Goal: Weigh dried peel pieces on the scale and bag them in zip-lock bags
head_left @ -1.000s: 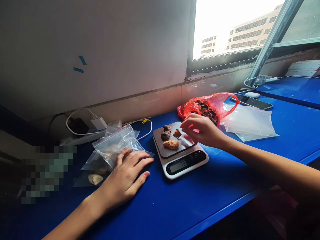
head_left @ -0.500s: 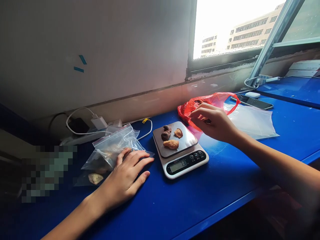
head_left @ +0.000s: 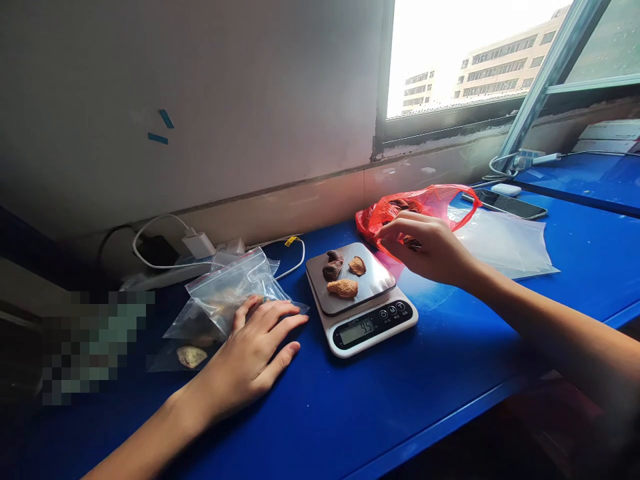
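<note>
Compared with the first frame, the right hand (head_left: 427, 247) has moved off the weighing plate (head_left: 377, 277) to a position in front of the red bag (head_left: 369, 223). The left hand (head_left: 263, 347) has not moved. The display (head_left: 357, 331) has changed and now appears to read 9.5.

The scale (head_left: 407, 313) has a white housing, a smooth, reflective metal plate and a dark control panel. Three dry, rough pieces rest on the plate:
- Dark piece (head_left: 332, 265): hooked, pebbled surface; long axis running roughly away from the viewer.
- Tan piece (head_left: 343, 288): elongated, grainy; long axis crosswise near the front edge, narrower end to the left.
- Small flake (head_left: 357, 266): thin, angular, at the right of the dark piece.

Left hand: palm down, fingers slightly spread, lying over one corner of the clear zip bags (head_left: 225, 287). A pale lump (head_left: 191, 357) shows through the plastic.

Right hand: fingers bent and close together. Whether the fingertips pinch anything cannot be determined. This hand covers the front of the thin plastic red bag, which contains brown pieces (head_left: 400, 205).

Flat translucent bags (head_left: 505, 247) lie behind the right forearm, near a phone (head_left: 515, 203). A white cable (head_left: 303, 257) loops between the zip bags and the scale. All items rest on a blue table (head_left: 310, 427).
</note>
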{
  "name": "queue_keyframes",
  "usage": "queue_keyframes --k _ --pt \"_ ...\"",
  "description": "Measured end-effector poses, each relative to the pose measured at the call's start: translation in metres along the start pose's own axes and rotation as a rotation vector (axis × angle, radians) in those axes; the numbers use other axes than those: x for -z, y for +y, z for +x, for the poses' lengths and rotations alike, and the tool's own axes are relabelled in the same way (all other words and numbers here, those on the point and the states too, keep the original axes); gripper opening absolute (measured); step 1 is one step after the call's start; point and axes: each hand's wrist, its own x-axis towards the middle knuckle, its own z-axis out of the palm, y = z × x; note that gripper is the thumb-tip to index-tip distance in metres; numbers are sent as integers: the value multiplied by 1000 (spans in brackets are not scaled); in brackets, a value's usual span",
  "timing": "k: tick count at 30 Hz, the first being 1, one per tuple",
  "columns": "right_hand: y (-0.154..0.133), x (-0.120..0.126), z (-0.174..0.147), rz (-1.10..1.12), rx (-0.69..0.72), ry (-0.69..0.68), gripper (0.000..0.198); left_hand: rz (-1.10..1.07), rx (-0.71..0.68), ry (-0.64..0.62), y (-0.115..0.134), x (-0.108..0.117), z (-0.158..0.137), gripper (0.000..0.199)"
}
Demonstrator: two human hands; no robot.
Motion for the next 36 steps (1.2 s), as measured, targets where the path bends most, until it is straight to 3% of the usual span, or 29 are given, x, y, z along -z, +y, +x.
queue_keyframes --k 11,19,25,36 --pt "4 -8 -2 -9 9 -61 15 11 -5 -1 -2 -1 0 34" --pt "10 -39 -5 -19 18 -269 22 14 -2 5 -5 -2 0 34" --pt "15 -29 -1 -19 -20 -354 16 9 -42 -29 -8 -1 0 36" --pt "6 -23 -2 31 14 -389 31 16 -35 -30 -9 -2 0 36"
